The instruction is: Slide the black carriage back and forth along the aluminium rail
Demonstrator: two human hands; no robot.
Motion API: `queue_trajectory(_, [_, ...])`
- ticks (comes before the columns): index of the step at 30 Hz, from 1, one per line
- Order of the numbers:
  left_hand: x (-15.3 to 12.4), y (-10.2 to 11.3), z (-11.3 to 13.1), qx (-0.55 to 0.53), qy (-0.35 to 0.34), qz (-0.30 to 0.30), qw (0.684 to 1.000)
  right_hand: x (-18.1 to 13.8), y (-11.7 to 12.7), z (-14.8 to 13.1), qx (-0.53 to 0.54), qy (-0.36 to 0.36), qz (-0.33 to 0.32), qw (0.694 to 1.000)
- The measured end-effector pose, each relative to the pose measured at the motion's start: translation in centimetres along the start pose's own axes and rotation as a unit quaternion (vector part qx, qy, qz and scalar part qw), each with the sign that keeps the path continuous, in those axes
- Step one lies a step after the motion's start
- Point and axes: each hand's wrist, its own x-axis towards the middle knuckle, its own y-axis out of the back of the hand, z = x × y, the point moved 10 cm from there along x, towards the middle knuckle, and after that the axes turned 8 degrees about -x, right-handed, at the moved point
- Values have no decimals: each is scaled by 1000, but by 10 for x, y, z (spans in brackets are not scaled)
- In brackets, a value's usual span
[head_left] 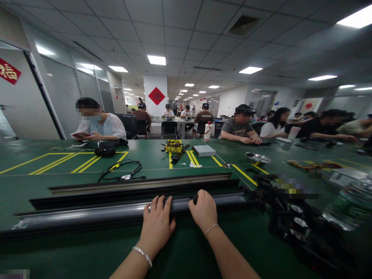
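Note:
A long, shiny grey bar (101, 213) with dark edges lies across the table in front of me. My left hand (157, 223) rests flat on it, fingers spread. Just to the right, my right hand (204, 211) is closed at the same bar, its fingers curled round a small black piece (195, 198). Most of that piece is hidden, so I cannot tell its kind. Behind the bar lie a black strip (116, 197) and a pale-faced rail (139, 186), both roughly parallel to it.
Black equipment (302, 223) and a clear plastic bottle (351, 203) crowd the right side. Farther back are a black cable (136, 168), a yellow box (173, 146), a grey box (204, 150) and a metal bowl (258, 158). Several people sit around the green table (78, 252).

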Motion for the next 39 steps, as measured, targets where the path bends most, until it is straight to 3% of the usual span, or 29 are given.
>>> queue_trajectory(34, [0,3,2,1,-2,-1,1000,0,4,15,-2,-7,29,1000])
queue_trajectory(39, [0,2,1,3,0,-2,1000,0,5,21,26,-14,63,998])
